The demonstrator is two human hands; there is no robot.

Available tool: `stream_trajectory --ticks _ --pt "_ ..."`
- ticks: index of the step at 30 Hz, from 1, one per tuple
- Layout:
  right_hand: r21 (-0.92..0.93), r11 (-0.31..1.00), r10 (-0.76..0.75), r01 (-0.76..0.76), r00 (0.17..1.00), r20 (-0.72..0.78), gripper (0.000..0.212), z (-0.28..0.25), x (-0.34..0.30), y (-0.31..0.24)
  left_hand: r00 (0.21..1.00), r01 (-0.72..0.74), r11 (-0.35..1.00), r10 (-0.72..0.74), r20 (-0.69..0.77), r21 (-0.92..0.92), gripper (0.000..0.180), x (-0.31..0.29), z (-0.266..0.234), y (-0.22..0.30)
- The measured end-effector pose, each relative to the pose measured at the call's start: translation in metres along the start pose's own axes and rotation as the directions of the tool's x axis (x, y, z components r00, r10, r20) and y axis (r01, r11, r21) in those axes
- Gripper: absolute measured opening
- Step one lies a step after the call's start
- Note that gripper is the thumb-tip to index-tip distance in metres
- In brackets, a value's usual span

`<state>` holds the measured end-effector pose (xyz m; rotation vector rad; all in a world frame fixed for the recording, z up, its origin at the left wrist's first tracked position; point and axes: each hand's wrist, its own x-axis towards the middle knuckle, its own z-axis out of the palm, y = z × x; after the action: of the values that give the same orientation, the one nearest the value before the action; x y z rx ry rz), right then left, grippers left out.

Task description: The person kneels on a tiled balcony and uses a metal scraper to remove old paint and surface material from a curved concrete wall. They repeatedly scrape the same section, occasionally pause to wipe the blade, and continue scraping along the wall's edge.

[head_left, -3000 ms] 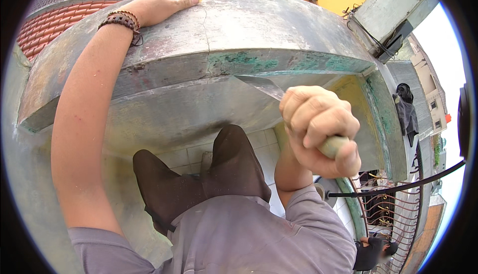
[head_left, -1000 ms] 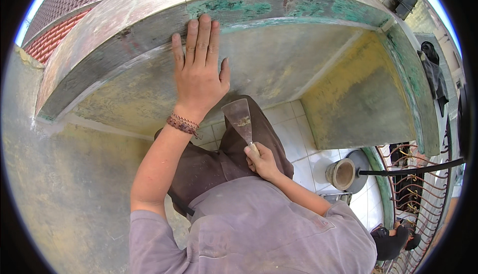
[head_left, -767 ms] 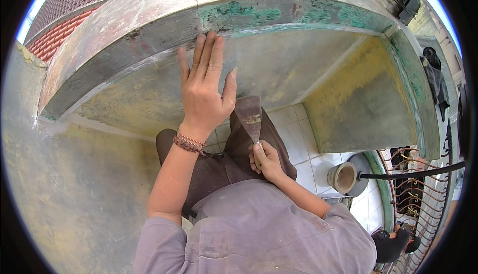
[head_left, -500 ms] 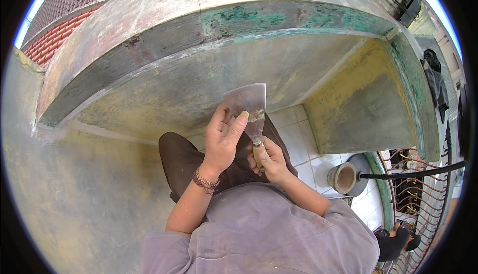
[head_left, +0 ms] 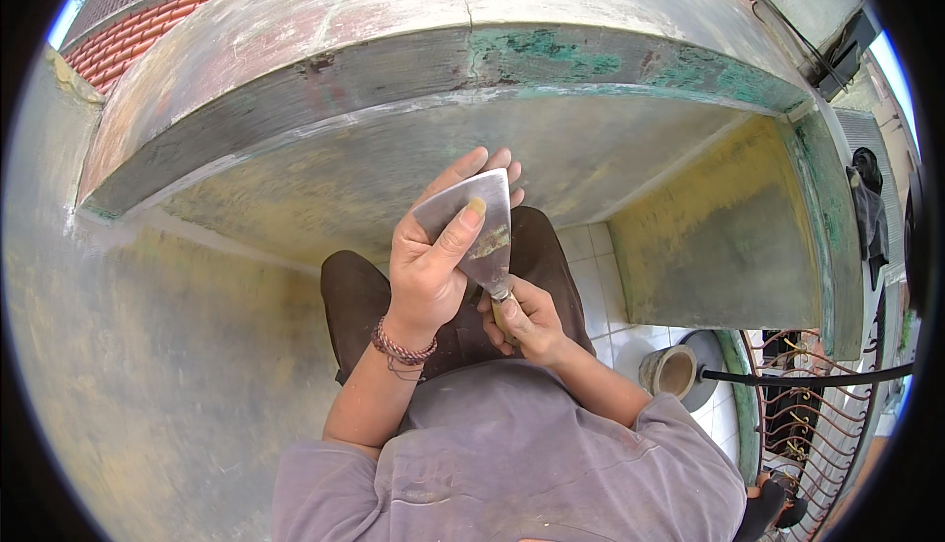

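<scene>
A paint scraper (head_left: 492, 241), with a wide metal blade and a short yellowish handle, is held up in front of my lap. My left hand (head_left: 428, 271) grips the blade, thumb flat on its near face and fingertips showing behind its top edge. Some pale and brownish residue marks the lower blade. My right hand (head_left: 534, 323) is closed around the handle just below the blade. A braided bracelet (head_left: 399, 343) circles my left wrist.
Ahead rises a worn wall (head_left: 423, 153) under a ledge (head_left: 364, 67) with flaking green paint. A yellow-grey partition (head_left: 719, 237) stands right. Beyond my right elbow are a round pot (head_left: 669, 373), a black pole (head_left: 807, 380), a metal railing (head_left: 812, 434) and another person (head_left: 768, 508).
My left hand has slid further over the blade, its fingers now reaching behind the top edge. The scraper has tilted and sits slightly lower. My view has shifted a little.
</scene>
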<state>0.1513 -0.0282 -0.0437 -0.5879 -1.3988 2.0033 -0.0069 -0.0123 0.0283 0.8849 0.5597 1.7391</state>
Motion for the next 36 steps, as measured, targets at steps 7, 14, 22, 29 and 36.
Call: stream_trajectory --ticks 7,14,22,29,36 --pt "0.001 1.0 -0.023 0.023 1.0 0.02 0.04 0.004 -0.001 0.012 0.998 0.056 0.991 -0.053 0.026 -0.12 0.044 -0.007 -0.011 0.001" --pt "0.013 1.0 -0.011 0.011 1.0 -0.023 0.035 0.008 -0.004 0.016 0.997 0.045 0.994 -0.051 -0.055 -0.104 0.042 -0.014 -0.012 -0.002" --pt "-0.053 0.997 -0.049 0.049 0.999 -0.016 0.038 0.005 -0.006 0.018 0.971 0.079 0.989 -0.049 -0.233 0.122 0.026 -0.019 -0.007 0.008" --pt "-0.275 0.961 -0.03 0.018 0.999 -0.041 0.039 -0.011 -0.009 0.013 0.957 0.241 0.882 -0.146 -0.252 0.405 0.014 -0.017 -0.013 0.035" --pt "-0.432 0.9 -0.079 0.059 0.996 -0.03 0.037 -0.019 -0.013 0.011 0.955 0.297 0.708 -0.217 -0.203 0.64 0.021 -0.012 -0.026 0.044"
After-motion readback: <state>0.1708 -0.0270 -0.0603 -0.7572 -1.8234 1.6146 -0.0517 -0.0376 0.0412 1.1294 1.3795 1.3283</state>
